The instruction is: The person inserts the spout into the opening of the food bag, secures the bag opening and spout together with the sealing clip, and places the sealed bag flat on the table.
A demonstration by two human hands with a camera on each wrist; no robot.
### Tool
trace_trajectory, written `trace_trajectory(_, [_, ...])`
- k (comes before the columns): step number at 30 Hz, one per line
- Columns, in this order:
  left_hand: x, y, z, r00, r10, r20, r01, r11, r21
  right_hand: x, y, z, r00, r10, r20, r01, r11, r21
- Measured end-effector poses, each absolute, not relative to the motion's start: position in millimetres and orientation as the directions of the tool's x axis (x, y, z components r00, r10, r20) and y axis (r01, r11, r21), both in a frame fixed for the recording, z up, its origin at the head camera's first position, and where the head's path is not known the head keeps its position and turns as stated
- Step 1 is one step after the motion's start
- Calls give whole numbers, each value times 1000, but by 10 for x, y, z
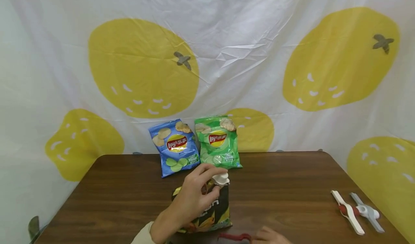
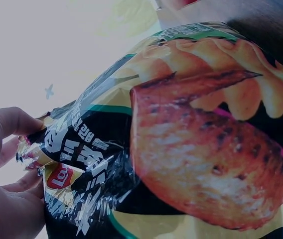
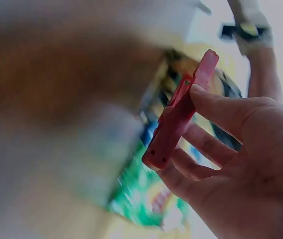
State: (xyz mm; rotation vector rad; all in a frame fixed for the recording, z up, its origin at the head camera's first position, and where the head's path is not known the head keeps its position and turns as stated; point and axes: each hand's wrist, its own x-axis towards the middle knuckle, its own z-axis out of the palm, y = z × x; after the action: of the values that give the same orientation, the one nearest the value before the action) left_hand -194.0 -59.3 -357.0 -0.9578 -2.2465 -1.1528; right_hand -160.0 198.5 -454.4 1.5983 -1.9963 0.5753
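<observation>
My left hand (image 1: 196, 191) pinches the gathered top of a black chip bag (image 1: 215, 213) at the middle front of the table. A small white piece (image 1: 221, 179) shows at the fingertips there. The left wrist view shows the bag's front (image 2: 206, 164), printed with a roasted chicken wing and wavy chips, with finger and thumb at its bunched end. In my right hand (image 1: 270, 235), low at the front edge of the head view, is a red bag clip (image 1: 235, 236). Seen from the right wrist, the long red clip (image 3: 179, 117) lies between thumb and fingers, in front of the bags.
A blue Lay's bag (image 1: 176, 147) and a green Lay's bag (image 1: 218, 141) lean side by side at the table's back edge. On the right of the brown table (image 1: 282, 190) lie a white-and-red clip (image 1: 348, 213) and a grey-and-white clip (image 1: 367, 211). A lemon-print cloth (image 1: 240, 57) hangs behind.
</observation>
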Motion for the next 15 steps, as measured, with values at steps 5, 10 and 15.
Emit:
trace_trajectory(5, [-1941,-586,-3556,-668,384,638,741,419,525,-1533,2194,-4114,-392,-731,558,-919,340,-200])
trace_trajectory(10, [-1946,-583,-3563,-670,388,633,740,421,524,-1549,2205,-3845,-497,-635,591,-864,427,-268])
trace_trajectory(15, [-1949,-577,-3577,-650,382,657,755,420,503,-1597,2026,-3711,-562,-544,624,-815,493,-304])
